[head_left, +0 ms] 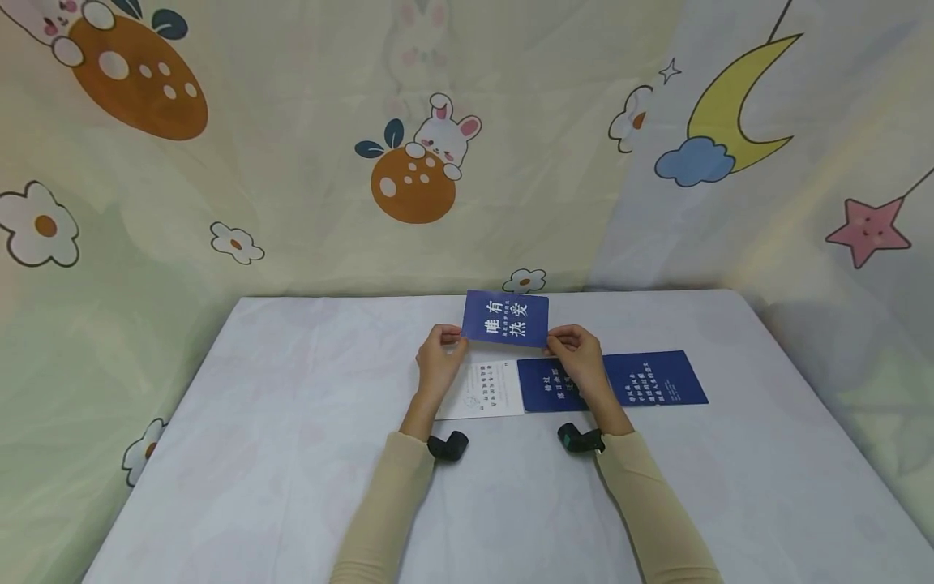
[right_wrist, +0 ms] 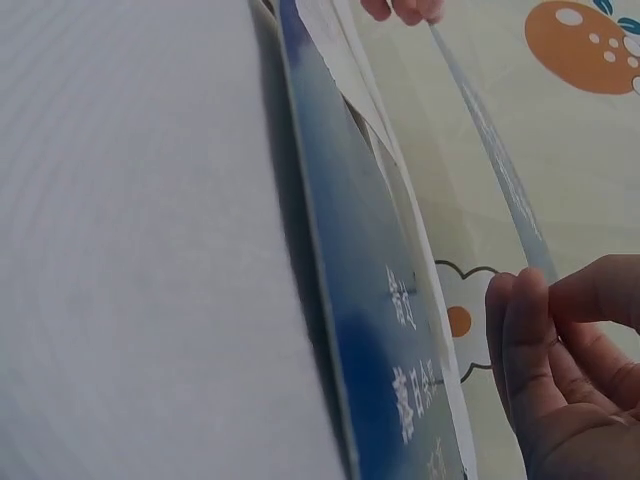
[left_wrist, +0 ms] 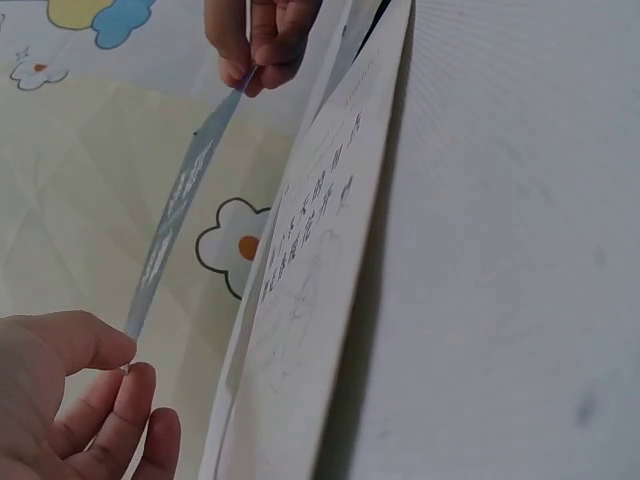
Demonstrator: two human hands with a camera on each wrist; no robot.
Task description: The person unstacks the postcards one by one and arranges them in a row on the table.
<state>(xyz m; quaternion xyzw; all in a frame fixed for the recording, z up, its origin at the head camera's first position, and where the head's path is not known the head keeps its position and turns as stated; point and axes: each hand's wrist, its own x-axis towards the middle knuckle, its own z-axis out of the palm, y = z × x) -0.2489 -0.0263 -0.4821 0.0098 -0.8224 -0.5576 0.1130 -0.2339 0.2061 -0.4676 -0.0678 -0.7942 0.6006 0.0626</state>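
A blue card [head_left: 505, 318] with white Chinese characters is held up above the table by both hands. My left hand [head_left: 440, 362] pinches its lower left corner between thumb and fingers. At the opposite lower corner, my right hand [head_left: 581, 362] pinches it the same way. Both wrist views show the card nearly edge-on. Below lie a white card [head_left: 490, 389] with dark print, a blue card [head_left: 538, 389] to its right, and another blue card [head_left: 660, 380] farthest right. My right wrist hides where the two blue ones meet, so I cannot tell whether they join.
The cards lie on a white-covered table [head_left: 292, 454] near its back edge. Behind it hangs a cloth backdrop [head_left: 306, 122] printed with rabbits, flowers, a moon and a star. Each wrist wears a small black camera [head_left: 448, 446].
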